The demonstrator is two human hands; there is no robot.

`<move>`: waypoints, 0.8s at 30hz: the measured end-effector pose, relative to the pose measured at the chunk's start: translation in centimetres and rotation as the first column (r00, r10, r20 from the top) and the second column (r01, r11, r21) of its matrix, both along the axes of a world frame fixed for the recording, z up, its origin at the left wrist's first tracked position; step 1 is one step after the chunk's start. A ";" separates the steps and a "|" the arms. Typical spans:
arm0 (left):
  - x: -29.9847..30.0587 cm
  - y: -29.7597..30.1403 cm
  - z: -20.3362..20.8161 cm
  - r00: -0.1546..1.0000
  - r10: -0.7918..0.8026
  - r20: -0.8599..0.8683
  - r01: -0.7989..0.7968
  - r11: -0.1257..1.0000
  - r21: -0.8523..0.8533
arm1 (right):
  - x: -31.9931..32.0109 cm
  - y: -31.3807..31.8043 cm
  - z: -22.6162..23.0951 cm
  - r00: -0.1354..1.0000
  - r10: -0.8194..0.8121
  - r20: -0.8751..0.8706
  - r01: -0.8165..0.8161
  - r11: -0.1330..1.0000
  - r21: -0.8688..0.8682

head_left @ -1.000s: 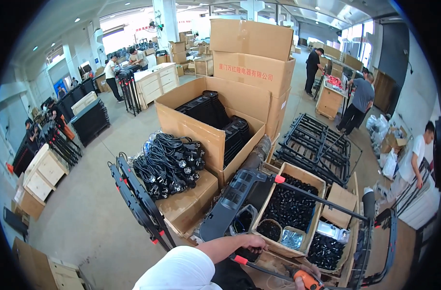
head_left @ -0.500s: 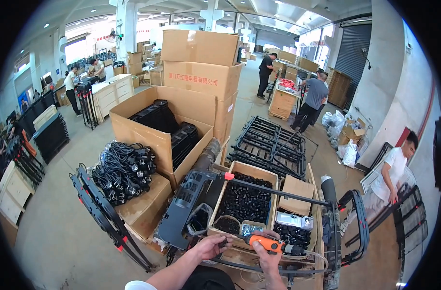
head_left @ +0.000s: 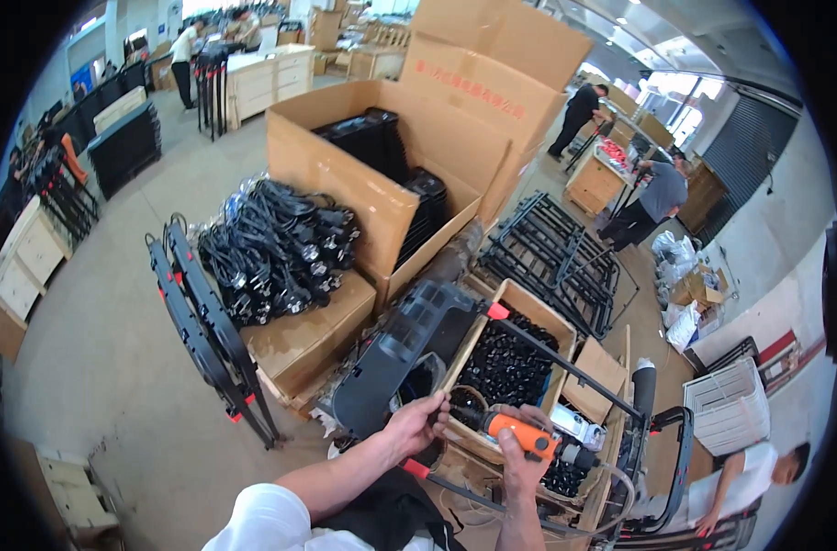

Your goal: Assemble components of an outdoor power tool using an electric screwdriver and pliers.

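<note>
My right hand [head_left: 526, 470] is wrapped round an orange powered screwdriver [head_left: 521, 435], with a clear hose at its back end. The tool's front end points left, toward my left hand [head_left: 415, 428]. That hand's thumb and fingers are pinched together near the front end; anything between them is too small to make out. Both hands are over the near edge of a wooden box [head_left: 539, 310] filled with small black plastic parts [head_left: 515, 363]. A round tub of small dark pieces [head_left: 469, 401] sits by the tool. A black tubular frame [head_left: 570, 365] with red joints lies across the box.
Left of the box lies a dark grey panel [head_left: 402, 347]. Coiled black power cords [head_left: 276, 248] sit on a carton [head_left: 322, 344], beside folded black legs [head_left: 202, 321]. A large open carton [head_left: 345, 197] holds black parts. Stacked frames [head_left: 561, 257] lie beyond; a person [head_left: 735, 487] works at right.
The view has swung left and tilted, so the surroundings appear rotated. My right hand still grips the screwdriver, and my left hand remains pinched near its front end.
</note>
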State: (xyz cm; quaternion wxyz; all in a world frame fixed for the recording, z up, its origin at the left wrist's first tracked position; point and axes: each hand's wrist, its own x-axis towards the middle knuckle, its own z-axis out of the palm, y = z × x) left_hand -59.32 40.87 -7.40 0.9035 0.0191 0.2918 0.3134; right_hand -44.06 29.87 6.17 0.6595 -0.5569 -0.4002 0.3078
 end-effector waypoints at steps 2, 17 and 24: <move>-0.8 2.0 -0.4 0.999 0.011 0.048 -0.012 1.000 0.006 | -1.4 2.5 0.0 0.999 0.019 0.037 -0.019 1.000 -0.006; -5.8 11.7 -1.1 0.984 0.127 0.124 -0.103 0.978 -0.184 | -7.1 15.8 -2.1 0.987 0.111 0.119 -0.086 0.977 -0.195; -7.3 12.0 0.1 0.983 0.169 0.069 -0.143 0.948 -0.283 | -8.9 19.4 -1.9 0.979 0.149 0.142 -0.106 0.957 -0.271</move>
